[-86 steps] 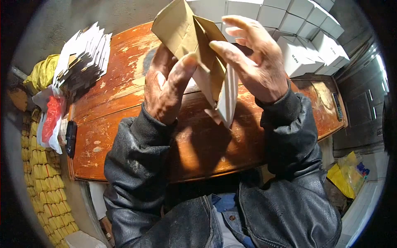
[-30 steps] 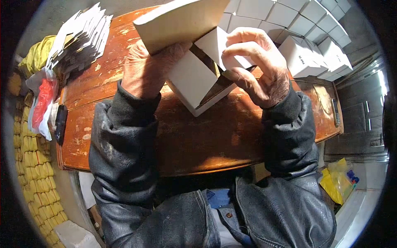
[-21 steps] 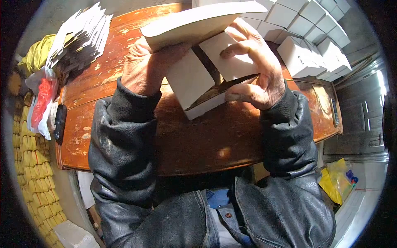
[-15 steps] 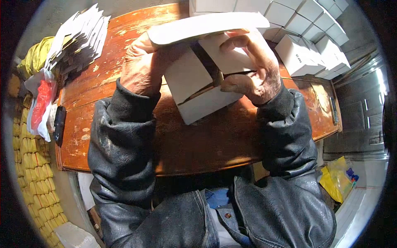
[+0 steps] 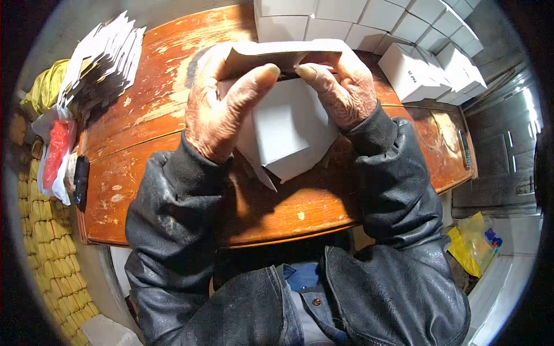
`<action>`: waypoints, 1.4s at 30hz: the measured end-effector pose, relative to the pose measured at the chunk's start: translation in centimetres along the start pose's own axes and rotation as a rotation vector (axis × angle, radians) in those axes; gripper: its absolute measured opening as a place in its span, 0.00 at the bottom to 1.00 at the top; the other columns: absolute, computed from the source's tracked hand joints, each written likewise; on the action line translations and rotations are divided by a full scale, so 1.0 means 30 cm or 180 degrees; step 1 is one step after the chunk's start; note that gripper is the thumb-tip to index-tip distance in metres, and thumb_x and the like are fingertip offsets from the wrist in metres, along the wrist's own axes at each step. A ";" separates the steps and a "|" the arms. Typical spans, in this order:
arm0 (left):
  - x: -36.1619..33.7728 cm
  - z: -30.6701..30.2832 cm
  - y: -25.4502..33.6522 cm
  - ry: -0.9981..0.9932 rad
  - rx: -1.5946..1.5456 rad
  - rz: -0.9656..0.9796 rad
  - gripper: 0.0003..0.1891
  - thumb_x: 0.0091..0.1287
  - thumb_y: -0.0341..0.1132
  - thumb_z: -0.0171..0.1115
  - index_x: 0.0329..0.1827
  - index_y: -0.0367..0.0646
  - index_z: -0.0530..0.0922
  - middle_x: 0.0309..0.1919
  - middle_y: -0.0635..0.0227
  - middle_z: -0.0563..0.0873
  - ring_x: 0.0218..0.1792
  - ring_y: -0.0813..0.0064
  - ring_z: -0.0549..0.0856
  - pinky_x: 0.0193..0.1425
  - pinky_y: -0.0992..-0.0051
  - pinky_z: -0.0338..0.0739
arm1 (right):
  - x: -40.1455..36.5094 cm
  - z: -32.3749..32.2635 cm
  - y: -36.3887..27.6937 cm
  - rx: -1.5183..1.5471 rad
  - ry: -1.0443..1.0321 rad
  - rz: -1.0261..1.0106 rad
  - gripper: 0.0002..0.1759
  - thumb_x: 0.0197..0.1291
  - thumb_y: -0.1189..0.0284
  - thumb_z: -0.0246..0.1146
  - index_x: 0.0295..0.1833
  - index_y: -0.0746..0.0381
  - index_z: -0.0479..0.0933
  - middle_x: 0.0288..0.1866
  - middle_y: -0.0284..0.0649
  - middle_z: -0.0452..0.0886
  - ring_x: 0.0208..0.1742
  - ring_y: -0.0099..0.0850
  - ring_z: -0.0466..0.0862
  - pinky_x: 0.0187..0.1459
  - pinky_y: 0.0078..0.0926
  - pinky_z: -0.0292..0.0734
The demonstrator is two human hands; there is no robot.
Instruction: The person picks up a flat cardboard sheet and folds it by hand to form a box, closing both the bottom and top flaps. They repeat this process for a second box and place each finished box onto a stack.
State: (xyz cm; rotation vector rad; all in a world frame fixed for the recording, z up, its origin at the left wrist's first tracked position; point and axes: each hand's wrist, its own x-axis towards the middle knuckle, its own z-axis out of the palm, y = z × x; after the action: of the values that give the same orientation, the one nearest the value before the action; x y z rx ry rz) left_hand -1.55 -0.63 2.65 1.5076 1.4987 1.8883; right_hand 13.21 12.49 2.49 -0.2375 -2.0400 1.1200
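A white cardboard box (image 5: 288, 127) is between my hands above the wooden table, a smooth panel facing up and a loose flap sticking out at its near left corner. My left hand (image 5: 222, 109) grips the far left part, thumb laid along the edge of the opening. On the far right, my right hand (image 5: 343, 86) grips the same end, its thumb almost meeting the left one. A raised flap with a shadowed inner face spans between both hands. Most of my fingers are hidden behind it.
White boxes (image 5: 334, 29) stand stacked at the back, with a few marked boxes (image 5: 407, 75) at the right. Flat cartons (image 5: 107, 52) are piled at the far left of the table (image 5: 156, 196). A bag with red contents (image 5: 57, 147) and a black object (image 5: 82, 179) are at the left edge.
The box has been turned, so a smooth panel replaces the folded-in flaps and gap. The large raised flap has come lower and nearer. My thumbs have moved together at its edge.
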 end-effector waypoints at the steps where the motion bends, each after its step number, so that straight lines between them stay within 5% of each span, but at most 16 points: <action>1: -0.004 0.009 -0.004 -0.0041 -0.0246 -0.0065 0.18 0.60 0.41 0.67 0.47 0.37 0.78 0.38 0.65 0.81 0.43 0.73 0.79 0.51 0.73 0.73 | -0.003 0.005 0.007 0.0084 0.0047 -0.0010 0.21 0.58 0.63 0.68 0.48 0.68 0.73 0.38 0.43 0.82 0.39 0.28 0.82 0.43 0.26 0.78; 4: -0.018 0.025 0.028 0.0088 -0.0938 -0.0739 0.18 0.61 0.38 0.66 0.49 0.36 0.76 0.40 0.64 0.82 0.42 0.74 0.80 0.51 0.74 0.74 | -0.014 -0.003 0.014 0.0251 0.0107 0.0163 0.21 0.61 0.59 0.66 0.46 0.67 0.75 0.34 0.38 0.80 0.35 0.25 0.79 0.39 0.24 0.76; 8: -0.020 -0.004 -0.033 -0.0008 -0.0735 -0.0669 0.17 0.61 0.33 0.63 0.51 0.36 0.74 0.41 0.63 0.82 0.43 0.76 0.79 0.52 0.76 0.73 | -0.011 -0.005 0.016 0.0424 0.0453 0.0520 0.24 0.64 0.51 0.60 0.41 0.65 0.78 0.29 0.33 0.77 0.31 0.21 0.74 0.36 0.22 0.71; 10: -0.019 -0.001 -0.027 -0.0019 -0.0773 -0.0626 0.18 0.61 0.33 0.63 0.52 0.36 0.74 0.42 0.64 0.81 0.44 0.76 0.79 0.53 0.77 0.72 | -0.002 -0.022 -0.024 -0.0272 0.0362 0.0706 0.23 0.62 0.52 0.63 0.40 0.65 0.78 0.30 0.34 0.79 0.33 0.21 0.76 0.37 0.21 0.72; 15: -0.028 0.024 -0.021 0.0074 -0.0902 -0.0545 0.21 0.62 0.36 0.61 0.56 0.37 0.73 0.45 0.64 0.80 0.47 0.76 0.77 0.54 0.75 0.71 | 0.001 0.003 0.024 0.0672 0.0782 0.0711 0.27 0.56 0.59 0.70 0.46 0.72 0.71 0.38 0.45 0.82 0.42 0.28 0.82 0.46 0.25 0.78; 32: -0.036 0.007 -0.088 0.0018 -0.0347 0.0174 0.14 0.68 0.35 0.55 0.52 0.39 0.78 0.52 0.61 0.78 0.53 0.71 0.76 0.60 0.72 0.68 | -0.018 0.009 0.026 0.0604 0.0253 0.0401 0.15 0.63 0.62 0.63 0.49 0.60 0.76 0.38 0.36 0.81 0.40 0.22 0.80 0.43 0.23 0.77; 42: -0.046 0.021 -0.099 0.0305 -0.0902 -0.0260 0.11 0.65 0.37 0.65 0.45 0.40 0.82 0.39 0.70 0.83 0.41 0.82 0.80 0.48 0.80 0.73 | -0.024 0.014 0.034 0.0526 0.0047 0.0106 0.15 0.65 0.60 0.61 0.47 0.61 0.79 0.35 0.31 0.80 0.36 0.20 0.79 0.41 0.20 0.77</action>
State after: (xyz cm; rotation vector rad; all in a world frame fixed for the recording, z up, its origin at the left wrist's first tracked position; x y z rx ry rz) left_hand -1.51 -0.10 -0.65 1.2277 1.2449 2.0476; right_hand 13.21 12.48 1.18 -0.1964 -1.9246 1.2962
